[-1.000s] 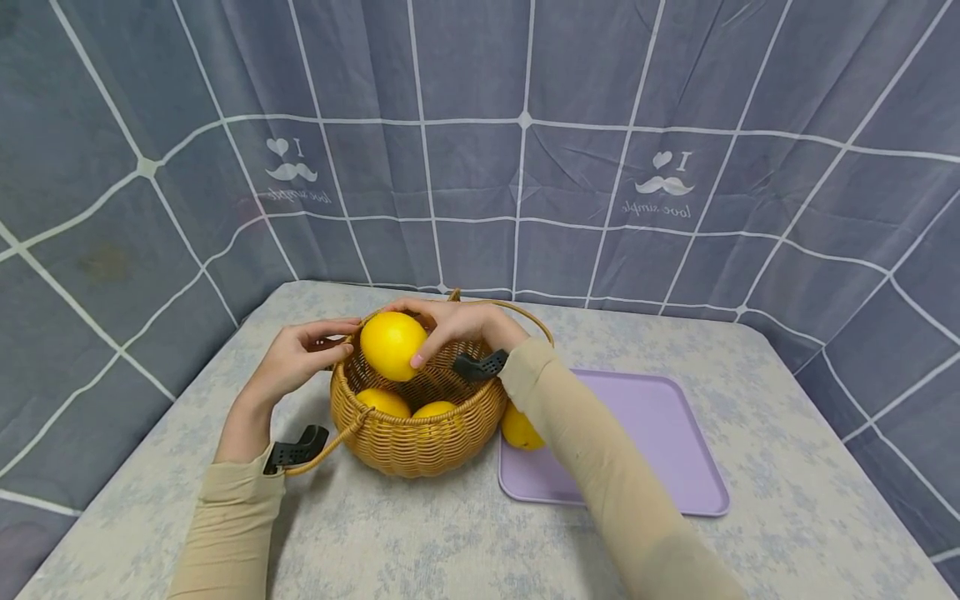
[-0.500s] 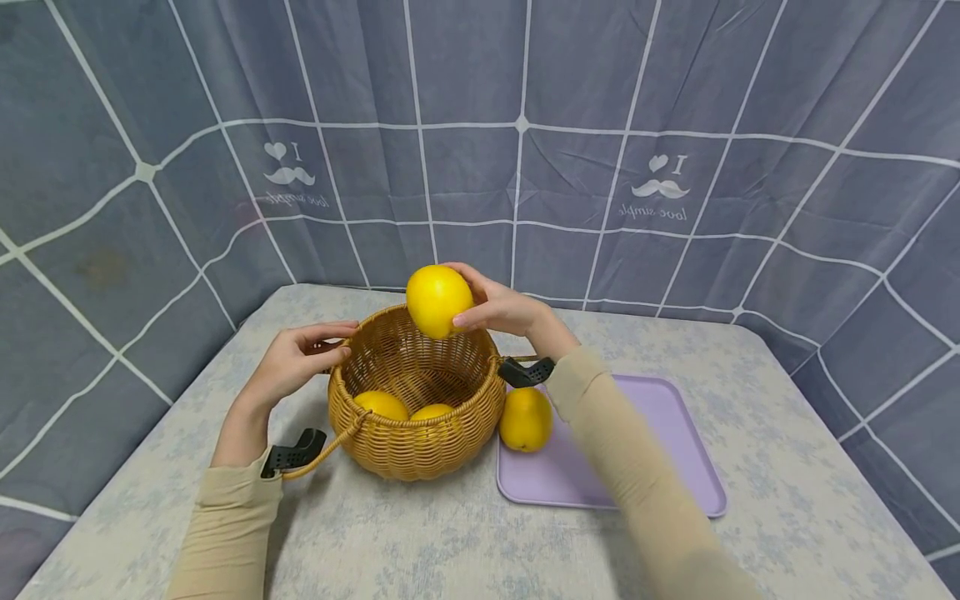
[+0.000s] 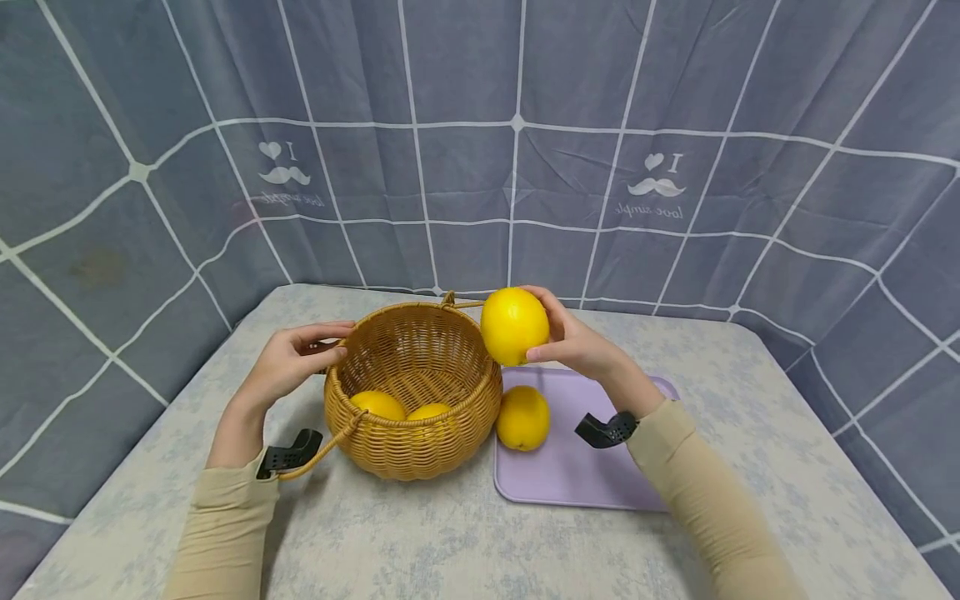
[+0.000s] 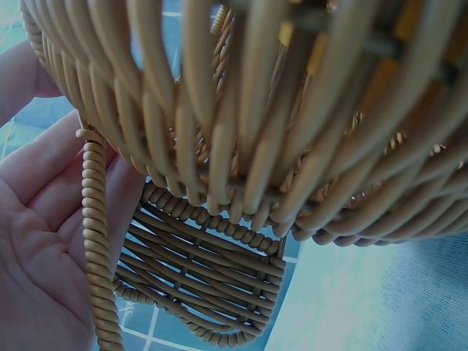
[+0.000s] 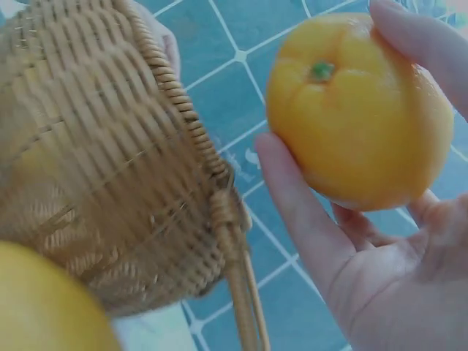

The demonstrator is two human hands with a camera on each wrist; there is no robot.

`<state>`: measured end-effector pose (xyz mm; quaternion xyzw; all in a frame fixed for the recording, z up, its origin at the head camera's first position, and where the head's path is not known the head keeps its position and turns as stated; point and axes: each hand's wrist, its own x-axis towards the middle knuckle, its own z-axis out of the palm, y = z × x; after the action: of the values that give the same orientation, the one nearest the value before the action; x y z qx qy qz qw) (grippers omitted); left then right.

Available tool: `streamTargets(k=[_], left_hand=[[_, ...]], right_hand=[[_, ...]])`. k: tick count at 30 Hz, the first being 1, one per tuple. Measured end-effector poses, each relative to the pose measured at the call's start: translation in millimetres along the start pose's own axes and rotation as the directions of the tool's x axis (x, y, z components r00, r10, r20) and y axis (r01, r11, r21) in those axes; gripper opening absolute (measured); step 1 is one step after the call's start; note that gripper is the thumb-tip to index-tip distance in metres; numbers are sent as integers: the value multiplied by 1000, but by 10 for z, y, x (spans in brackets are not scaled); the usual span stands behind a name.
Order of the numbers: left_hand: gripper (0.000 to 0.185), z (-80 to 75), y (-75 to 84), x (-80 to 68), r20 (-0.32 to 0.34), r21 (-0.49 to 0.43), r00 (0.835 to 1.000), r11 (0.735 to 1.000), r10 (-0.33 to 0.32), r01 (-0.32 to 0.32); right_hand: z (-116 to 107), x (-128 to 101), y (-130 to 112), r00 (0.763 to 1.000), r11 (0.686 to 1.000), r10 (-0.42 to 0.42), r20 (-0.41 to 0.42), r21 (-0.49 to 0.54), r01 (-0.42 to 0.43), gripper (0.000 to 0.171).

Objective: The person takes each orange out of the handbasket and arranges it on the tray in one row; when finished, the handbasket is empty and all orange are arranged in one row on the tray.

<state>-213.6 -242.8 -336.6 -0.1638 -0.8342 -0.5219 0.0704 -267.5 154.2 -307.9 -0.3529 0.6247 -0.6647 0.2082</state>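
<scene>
right hand clamped round an orange, raised by the basket rim; left hand relaxed, fingers touching the basket's other side. two oranges inside between the hands, one loose orange below the right, on a tray. risks: smooth round skin could slip from a weak pinch; dropping it on the loose one could set both rolling; handle by left wrist may snag if that arm pulls back, tipping the basket.

The head view looks forward and down across the bench, while both wrist views catch, from close by, the wicker basket all three share.
</scene>
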Motion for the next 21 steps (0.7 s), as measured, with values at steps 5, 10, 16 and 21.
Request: streamTargets(k=[5,10,16,21], left_hand=[[35,0,0,0,-5,-3,1000,1000,-2,2],[35,14,11,-1,-7,-2,1000,1000,-4,4],[35,8,19,2,-1,-3,1000,1000,-12,12],[35,-2,12,2,1,1,1000,1000,-3,3]], right_hand=[[-62,-339,19,996,1000,-1,-88,-8,0,85],[-104,-599,64,990,1000,1,-143,-22,-4,79],[-148,-815,209,978,999,-1,-211,-36,-7,78],[-173,-934,366,970,998,-34,-242,-57,21,78]])
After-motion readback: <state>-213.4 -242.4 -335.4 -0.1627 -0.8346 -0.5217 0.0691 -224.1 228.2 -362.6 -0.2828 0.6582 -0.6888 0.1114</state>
